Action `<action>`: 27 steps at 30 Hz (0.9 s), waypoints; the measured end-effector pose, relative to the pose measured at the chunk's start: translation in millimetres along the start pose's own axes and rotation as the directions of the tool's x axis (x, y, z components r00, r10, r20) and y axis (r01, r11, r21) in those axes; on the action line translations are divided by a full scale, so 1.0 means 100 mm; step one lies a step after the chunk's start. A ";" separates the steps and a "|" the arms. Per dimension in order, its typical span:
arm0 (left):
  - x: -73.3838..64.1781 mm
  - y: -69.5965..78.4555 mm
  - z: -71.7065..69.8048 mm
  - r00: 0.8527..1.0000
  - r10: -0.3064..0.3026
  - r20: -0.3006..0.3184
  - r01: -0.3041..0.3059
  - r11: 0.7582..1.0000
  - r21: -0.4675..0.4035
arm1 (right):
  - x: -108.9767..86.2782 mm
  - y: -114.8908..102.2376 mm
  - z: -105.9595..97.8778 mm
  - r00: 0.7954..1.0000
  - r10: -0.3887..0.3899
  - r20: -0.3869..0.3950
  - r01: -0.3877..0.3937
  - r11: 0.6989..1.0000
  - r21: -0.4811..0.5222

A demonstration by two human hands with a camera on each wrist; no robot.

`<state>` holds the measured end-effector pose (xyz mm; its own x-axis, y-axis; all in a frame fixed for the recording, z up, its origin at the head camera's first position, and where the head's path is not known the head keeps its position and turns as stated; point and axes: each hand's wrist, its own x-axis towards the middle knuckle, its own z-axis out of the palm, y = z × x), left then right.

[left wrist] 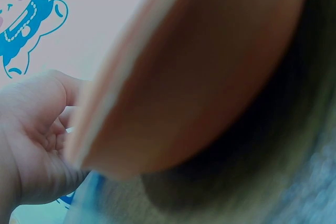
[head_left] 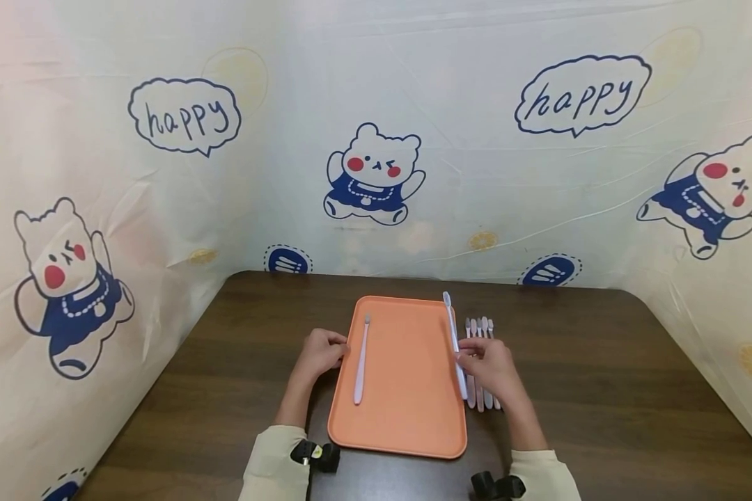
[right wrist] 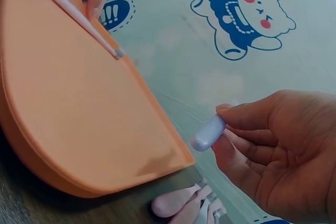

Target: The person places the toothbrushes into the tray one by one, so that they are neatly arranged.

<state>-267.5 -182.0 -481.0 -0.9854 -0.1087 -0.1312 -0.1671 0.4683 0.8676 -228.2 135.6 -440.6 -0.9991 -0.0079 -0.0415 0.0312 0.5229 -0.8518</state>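
An orange tray [head_left: 407, 383] lies in front of me on the brown table. My left hand [head_left: 321, 353] grips its left rim. One toothbrush [head_left: 360, 369] with a pale lilac handle rests on the tray's left side, its head pointing away from me. Over the tray's right edge, my right hand [head_left: 494, 363] pinches a lavender toothbrush [right wrist: 209, 134] between thumb and fingers. Its head points to the far side. Just right of the tray, several more toothbrushes [head_left: 480, 398] lie side by side, partly hidden under the right hand.
The table [head_left: 608, 376] stretches out on both sides of the tray. Behind it and along the sides hangs a pale sheet [head_left: 464, 174] printed with cartoon bears. Dark wrist cameras [head_left: 316, 454] sit on both cuffs.
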 end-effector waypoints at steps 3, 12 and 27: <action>0.00 0.00 -0.01 1.000 0.002 0.000 -0.002 1.000 0.004 | 0.00 -0.01 0.02 1.000 0.004 -0.003 -0.004 1.000 -0.005; 0.01 -0.01 0.00 1.000 -0.002 0.003 0.002 1.000 0.013 | -0.01 -0.03 0.09 1.000 -0.026 -0.014 0.026 1.000 0.003; -0.02 0.01 0.00 1.000 -0.002 0.012 0.002 1.000 -0.006 | 0.00 -0.06 0.28 1.000 0.002 0.017 -0.004 0.995 0.099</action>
<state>-265.2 -181.8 -479.9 -0.9854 -0.0991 -0.1382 -0.1686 0.4631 0.8701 -227.2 108.8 -450.5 -0.9984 -0.0218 -0.0523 0.0375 0.4362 -0.8991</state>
